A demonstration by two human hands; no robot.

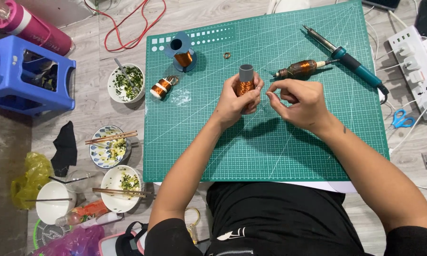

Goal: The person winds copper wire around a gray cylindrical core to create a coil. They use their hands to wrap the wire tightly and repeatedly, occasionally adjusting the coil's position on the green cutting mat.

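Two hands work above the green cutting mat (270, 142): the left hand (235, 102) grips a copper-wire spool (245, 81) (grey core upright) over the mat's middle, while the right hand (301, 102), just beside it, pinches its fingertips together.

Copper wire spools: three, namely one held (245, 83), one at 10 o'clock (182, 56), one lying at 9 o'clock (160, 88). Wound armature (297, 69): one. Soldering iron (346, 58): one. Bowls: four, at 8 o'clock (110, 152). Chopstick pairs: two (111, 137).
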